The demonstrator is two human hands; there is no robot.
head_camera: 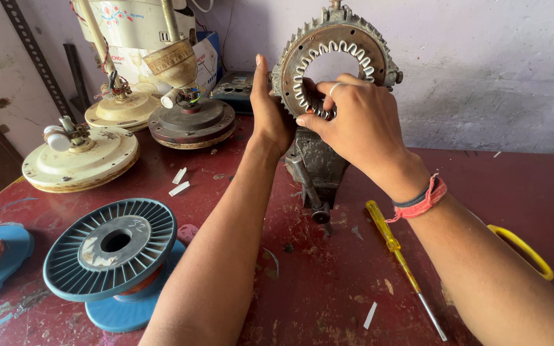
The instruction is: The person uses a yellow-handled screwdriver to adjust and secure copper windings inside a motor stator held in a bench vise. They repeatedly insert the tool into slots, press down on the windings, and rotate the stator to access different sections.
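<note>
Rusty metal stator ring (335,57) stands clamped in a vise (312,166), gripped by both hands. Left hand (269,109) braces its outer edge; right hand (354,118) pinches the windings. A yellow screwdriver (395,253) lies on the bench (328,282) beneath the right wrist.

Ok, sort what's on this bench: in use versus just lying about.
In use:
left hand
right hand
stator ring
vise

Lying about:
screwdriver
wire spool
fan motors
yellow handle
paper strips
</note>
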